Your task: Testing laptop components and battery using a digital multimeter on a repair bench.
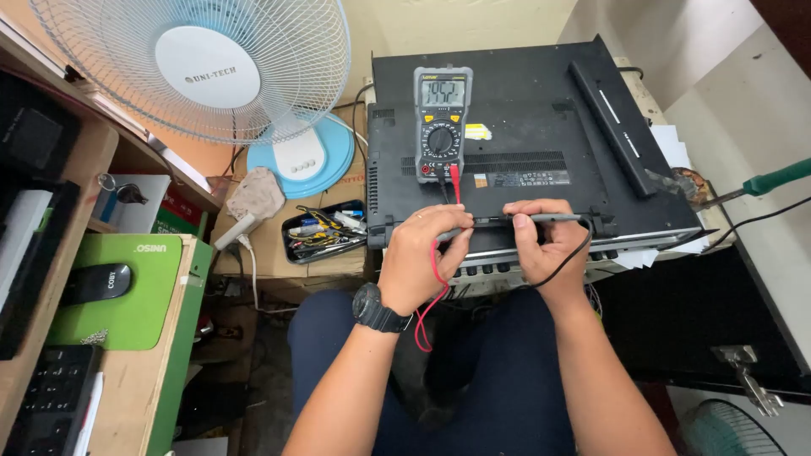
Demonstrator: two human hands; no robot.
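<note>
A: Where are the hands?

B: Both at the front edge of the black equipment case [541, 110], side by side, nearly touching. Left hand [420, 257] has its fingers curled tight and pinched on the probe with the red lead [435, 279] — the lead loops down past the wristwatch [378, 309]. Right hand [541, 245] has fingers curled and pressed together around the black probe [541, 219], which lies level along the case edge, tip end hidden behind the left fingers.

A: Black lead?

B: Black lead [568, 263] runs from the probe's right end, curves under the right hand.

A: Meter?

B: Grey multimeter [442, 122] lies flat on top of the case, well behind the hands, display lit, both leads plugged in at its bottom.

A: Anything else around?

B: Desk fan [211, 67] at upper left, its blue base just left of the case. Open black tray of small tools [325, 232] beside the case's left corner. Soldering iron with green handle [773, 180] at far right. Computer mouse [95, 283] on a green pad [135, 312] at left — keyboard [51, 397] below it.
</note>
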